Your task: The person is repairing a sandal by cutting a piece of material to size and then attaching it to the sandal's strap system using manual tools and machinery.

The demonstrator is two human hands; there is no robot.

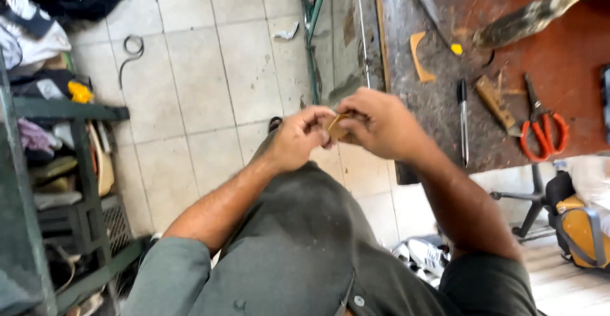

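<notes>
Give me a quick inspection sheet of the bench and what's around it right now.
Surface: worn red-brown workbench, scuffed and dusty.
Job's things: small tan piece pinched between left hand and right hand, held off the bench edge.
Clutter: orange-handled scissors, pen, brush, tan offcut, wooden block.
Hands: both closed on the piece.
Cables: loop of cord on the tiled floor.
Surroundings: green shelf rack with shoes at left; chair base at right.
</notes>
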